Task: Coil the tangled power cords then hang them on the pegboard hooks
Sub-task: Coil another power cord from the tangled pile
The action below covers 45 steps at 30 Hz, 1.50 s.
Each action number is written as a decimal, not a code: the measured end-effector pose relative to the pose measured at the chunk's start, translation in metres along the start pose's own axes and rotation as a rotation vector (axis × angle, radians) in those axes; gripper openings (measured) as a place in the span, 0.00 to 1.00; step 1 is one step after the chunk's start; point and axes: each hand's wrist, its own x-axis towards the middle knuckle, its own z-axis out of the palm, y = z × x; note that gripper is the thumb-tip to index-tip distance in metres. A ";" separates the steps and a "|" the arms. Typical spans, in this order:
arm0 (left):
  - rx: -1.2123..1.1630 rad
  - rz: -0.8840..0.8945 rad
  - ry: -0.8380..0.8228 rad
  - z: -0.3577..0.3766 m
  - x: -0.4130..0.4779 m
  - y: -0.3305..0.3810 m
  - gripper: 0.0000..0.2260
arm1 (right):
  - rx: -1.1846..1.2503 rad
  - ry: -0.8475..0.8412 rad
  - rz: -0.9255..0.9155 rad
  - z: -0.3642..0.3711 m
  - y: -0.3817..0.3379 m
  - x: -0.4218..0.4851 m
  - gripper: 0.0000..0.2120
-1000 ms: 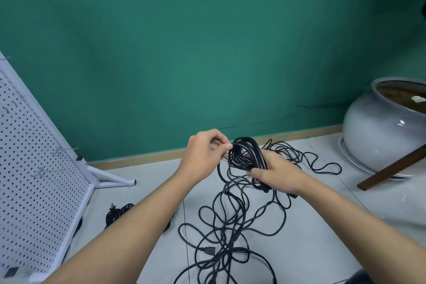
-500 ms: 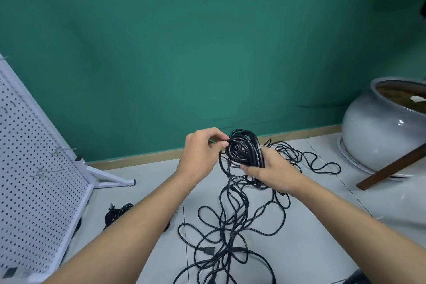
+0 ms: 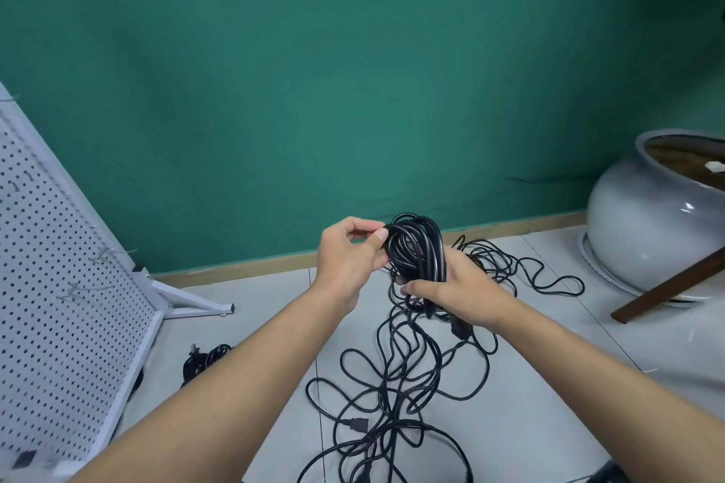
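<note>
Over the last second both hands and the coil (image 3: pixel 418 251) have lifted slightly, and the right thumb has crept toward the pegboard (image 3: pixel 59 286) side.

Left fingertips (image 3: pixel 379 236): thumb and forefinger pinch a strand at the coil's top edge, the other fingers of the left hand (image 3: pixel 347 261) curled behind. The right hand (image 3: pixel 461 296) is clamped round the coil's lower part, thumb laid across it.

Coil: glossy black, many tight loops, held in the air well right of the pegboard. The loose cord (image 3: pixel 392 384) trails from it to the floor, crossing itself often, with a plug (image 3: pixel 355 423) in the heap.

Step in hand, as I judge it: laying on another loop.
- Keep the right grip fixed.
- Match loop sizes.
- Draw slack slowly so crossings fall open rather than cinch.

The hooks (image 3: pixel 113 253) are bare.
</note>
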 end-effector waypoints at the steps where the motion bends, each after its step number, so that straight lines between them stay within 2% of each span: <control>1: 0.000 0.000 -0.004 0.000 0.000 -0.001 0.01 | 0.002 0.005 -0.001 0.000 -0.001 0.000 0.13; 6: 0.126 0.063 -0.088 -0.004 0.004 -0.006 0.02 | -0.029 0.043 0.002 -0.002 0.000 0.000 0.12; 10: 0.200 -0.069 -0.258 -0.009 0.003 -0.013 0.07 | 0.012 0.073 0.040 -0.009 -0.001 0.000 0.09; 13: 0.463 -0.125 -0.461 -0.017 0.004 -0.026 0.13 | 0.049 0.097 0.059 -0.012 -0.005 -0.002 0.06; 17: 0.824 -0.063 -0.746 -0.019 0.001 -0.048 0.23 | 0.101 0.077 0.042 -0.011 -0.015 -0.007 0.06; 20: 0.925 -0.062 -0.846 -0.016 -0.001 -0.062 0.22 | 0.127 0.069 0.022 -0.012 -0.020 -0.009 0.05; 23: 0.924 -0.100 -0.846 -0.016 -0.001 -0.071 0.10 | 0.092 0.131 0.012 -0.015 -0.019 -0.007 0.04; 25: 0.912 -0.088 -0.815 -0.017 0.001 -0.073 0.06 | 0.038 0.203 0.014 -0.020 -0.015 -0.005 0.04; 31: 0.985 0.138 -0.661 -0.018 0.005 -0.056 0.08 | -0.167 0.378 0.013 -0.030 -0.005 0.000 0.08; 34: 1.046 0.230 -0.681 -0.021 0.007 -0.052 0.04 | -0.244 0.404 0.023 -0.033 -0.005 0.002 0.06; 38: 1.073 0.239 -0.726 -0.024 0.007 -0.052 0.08 | -0.250 0.437 0.001 -0.037 -0.009 0.000 0.08; 41: 1.137 0.250 -0.665 -0.024 0.009 -0.050 0.12 | -0.295 0.401 -0.006 -0.036 -0.007 -0.002 0.08; 45: 1.127 0.256 -0.567 -0.027 0.010 -0.045 0.09 | -0.358 0.376 -0.004 -0.037 -0.005 -0.003 0.07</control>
